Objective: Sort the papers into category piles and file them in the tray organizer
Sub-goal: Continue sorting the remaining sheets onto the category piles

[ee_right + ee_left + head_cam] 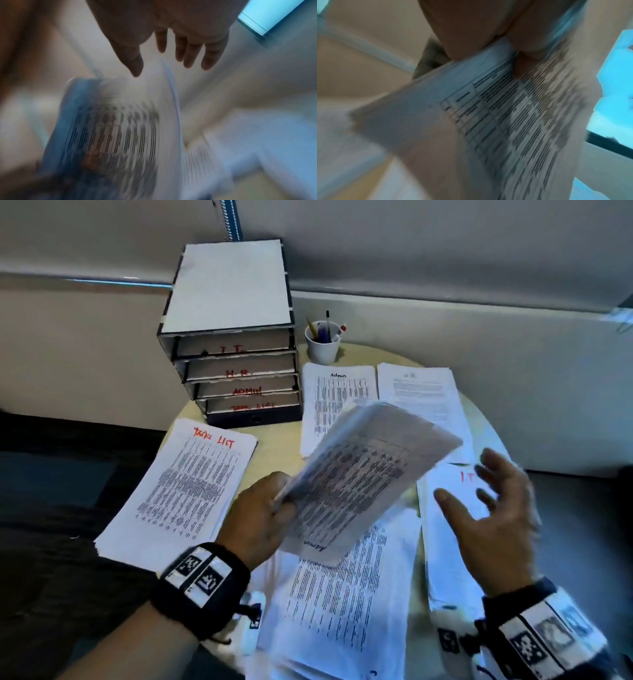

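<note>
The left hand (263,515) pinches one corner of a thin bunch of white printed papers (363,474), held up over the middle of the round pale surface (281,460). The right hand (493,518) is spread wide and holds nothing. Sheets could slip out and land on the wrong pile, like the "I.T." pile (448,542) at the right edge, because only one corner is held.

Left hand (263,515) pinches shut; right hand (493,518) hovers, fingers spread.

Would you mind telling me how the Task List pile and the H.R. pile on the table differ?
The Task List pile is headed in large red handwriting; the H.R. pile has a small, faint dark heading. The Task List pile shows a dense table in columns; the H.R. pile shows plain lines of text. The Task List pile lies at the table's left edge, the H.R. pile at the far right. Both are white printed sheets lying flat, untouched by either hand.
</note>
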`<state>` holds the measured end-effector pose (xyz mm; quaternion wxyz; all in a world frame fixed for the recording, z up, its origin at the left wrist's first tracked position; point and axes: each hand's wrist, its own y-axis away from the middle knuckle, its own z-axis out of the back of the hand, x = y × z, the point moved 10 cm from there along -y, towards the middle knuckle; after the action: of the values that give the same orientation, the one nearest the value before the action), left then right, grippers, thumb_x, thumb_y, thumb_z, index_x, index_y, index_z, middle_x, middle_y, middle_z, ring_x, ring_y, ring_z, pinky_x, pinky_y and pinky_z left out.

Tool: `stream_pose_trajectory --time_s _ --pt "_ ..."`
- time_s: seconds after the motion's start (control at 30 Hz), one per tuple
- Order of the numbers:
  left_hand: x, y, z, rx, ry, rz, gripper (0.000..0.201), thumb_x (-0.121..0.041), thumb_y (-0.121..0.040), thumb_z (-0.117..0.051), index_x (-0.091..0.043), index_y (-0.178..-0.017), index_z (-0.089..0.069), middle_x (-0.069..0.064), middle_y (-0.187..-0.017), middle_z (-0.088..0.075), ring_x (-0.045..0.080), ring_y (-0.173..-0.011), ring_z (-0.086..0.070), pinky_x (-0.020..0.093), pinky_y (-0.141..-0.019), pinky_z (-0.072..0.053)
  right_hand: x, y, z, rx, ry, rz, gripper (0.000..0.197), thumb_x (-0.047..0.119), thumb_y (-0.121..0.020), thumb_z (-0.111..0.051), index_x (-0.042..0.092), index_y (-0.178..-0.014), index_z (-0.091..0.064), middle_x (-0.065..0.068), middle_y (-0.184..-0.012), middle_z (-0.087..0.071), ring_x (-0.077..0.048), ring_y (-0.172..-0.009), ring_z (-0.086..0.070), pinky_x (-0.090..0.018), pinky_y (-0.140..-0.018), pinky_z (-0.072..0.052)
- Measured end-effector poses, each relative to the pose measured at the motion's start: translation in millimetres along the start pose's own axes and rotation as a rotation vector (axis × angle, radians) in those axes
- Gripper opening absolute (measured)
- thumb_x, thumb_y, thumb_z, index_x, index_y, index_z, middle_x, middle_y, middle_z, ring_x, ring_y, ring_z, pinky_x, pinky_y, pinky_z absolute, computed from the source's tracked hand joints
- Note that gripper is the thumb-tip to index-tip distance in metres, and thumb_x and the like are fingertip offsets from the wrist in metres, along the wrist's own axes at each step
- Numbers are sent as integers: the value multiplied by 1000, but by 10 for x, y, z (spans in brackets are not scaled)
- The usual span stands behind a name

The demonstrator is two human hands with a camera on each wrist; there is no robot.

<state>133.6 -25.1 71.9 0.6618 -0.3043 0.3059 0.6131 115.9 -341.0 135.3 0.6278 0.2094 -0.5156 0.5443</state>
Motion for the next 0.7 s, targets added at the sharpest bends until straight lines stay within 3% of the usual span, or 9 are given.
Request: stream_pose_trajectory --time_s 0.1,0.13,0.2,0.27,0.33,0.37,0.43,0.57,0.7 --pt "-633 -87 81 91 -474 -186 12 -21 -87 -57 -26 -90 -46 -4 -83 -53 24 -76 -50 34 -61 -29 879 29 192 15 214 549 68 25 -74 -76 3 -133 -49 -16 -138 -48 -26 -131 -45 -39 -108 -39" --pt "-811 -92 60 110 -605 -220 9 -24 -88 -52 -26 -92 -44 -2 -89 -55 27 -81 -54 35 -63 -31 1062 80 116 85 268 650 67 24 -74 -77 4 -132 -49 -20 -138 -49 -31 -131 -45 -44 -109 -37" --pt "-1067 -50 -32 171 -758 -266 5 -30 -89 -39 -28 -89 -35 1 -93 -57 30 -85 -59 36 -63 -34 1196 207 -221 308 447 776 59 28 -76 -75 15 -130 -53 -11 -132 -57 -31 -127 -51 -54 -105 -38" --pt "-1220 33 -198 281 -868 -306 11 -27 -88 -42 -30 -86 -31 1 -89 -58 29 -80 -62 34 -59 -31 996 352 -553 536 647 824 38 27 -78 -69 23 -115 -61 1 -110 -64 -27 -106 -61 -48 -91 -46" --pt "-1306 116 -314 354 -967 -332 21 -18 -77 -59 -28 -81 -41 1 -76 -58 26 -67 -63 31 -54 -27 752 411 -694 663 759 787 19 21 -73 -69 25 -89 -59 6 -82 -56 -24 -74 -61 -36 -64 -46" --pt "-1373 109 -317 333 -989 -362 19 -16 -75 -60 -27 -80 -45 1 -73 -58 26 -64 -63 30 -53 -26 651 385 -703 689 783 730 21 20 -69 -71 25 -82 -55 5 -75 -52 -23 -65 -58 -33 -54 -42" --pt "-1357 67 -317 335 -942 -382 15 -14 -83 -49 -28 -85 -43 1 -82 -59 28 -73 -62 33 -58 -28 511 308 -666 708 792 626 21 23 -66 -70 26 -79 -54 6 -70 -51 -20 -59 -56 -30 -45 -39" --pt "-1202 -161 -120 254 -908 -381 24 -17 -76 -41 -30 -79 -20 -4 -70 -51 25 -65 -56 31 -55 -25 284 122 -681 738 693 509 10 33 -76 -56 30 -84 -60 10 -73 -59 -13 -62 -60 -27 -48 -46" --pt "-460 -559 272 151 -798 -136 14 -22 -89 -53 -26 -82 -41 -5 -81 -48 27 -82 -56 35 -63 -33 -337 -347 -718 741 526 207 17 28 -85 -64 25 -69 -57 7 -58 -55 -9 -58 -51 -20 -53 -36"
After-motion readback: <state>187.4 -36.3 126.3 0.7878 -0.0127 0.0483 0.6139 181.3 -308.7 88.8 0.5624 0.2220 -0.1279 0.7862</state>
